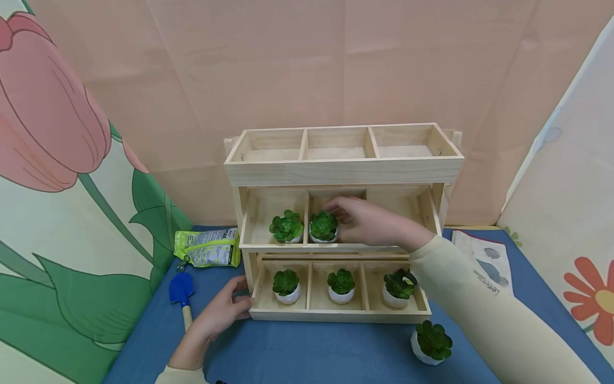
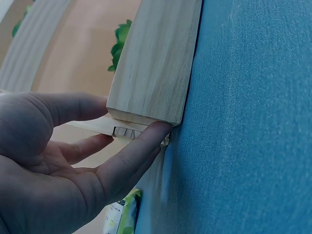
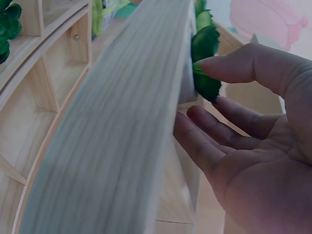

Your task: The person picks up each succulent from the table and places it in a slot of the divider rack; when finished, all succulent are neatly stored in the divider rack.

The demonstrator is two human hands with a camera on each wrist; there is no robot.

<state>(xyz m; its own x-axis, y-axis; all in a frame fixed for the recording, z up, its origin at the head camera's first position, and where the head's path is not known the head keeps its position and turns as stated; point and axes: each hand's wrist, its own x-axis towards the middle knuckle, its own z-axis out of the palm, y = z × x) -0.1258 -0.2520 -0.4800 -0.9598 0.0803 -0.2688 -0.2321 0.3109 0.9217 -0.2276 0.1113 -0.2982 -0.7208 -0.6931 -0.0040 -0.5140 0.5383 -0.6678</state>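
Observation:
A tiered wooden plant stand (image 1: 342, 172) has three divided trays. My left hand (image 1: 222, 313) holds the left end of its bottom tray, thumb and fingertips at the front corner of the board (image 2: 151, 63). My right hand (image 1: 366, 220) reaches into the middle tray and pinches a potted succulent (image 1: 323, 226) in the centre compartment. In the right wrist view its thumb rests on a green leaf (image 3: 205, 46), the other fingers curled beside the white pot (image 3: 187, 87). Another potted succulent (image 1: 287, 226) sits in the compartment left of it.
Three potted succulents (image 1: 341, 282) fill the bottom tray, one per compartment. Another succulent (image 1: 431, 342) stands on the blue cloth at front right. A green bag (image 1: 208, 248) and a blue toy shovel (image 1: 182, 288) lie at left. A printed white cloth (image 1: 484, 258) lies at right.

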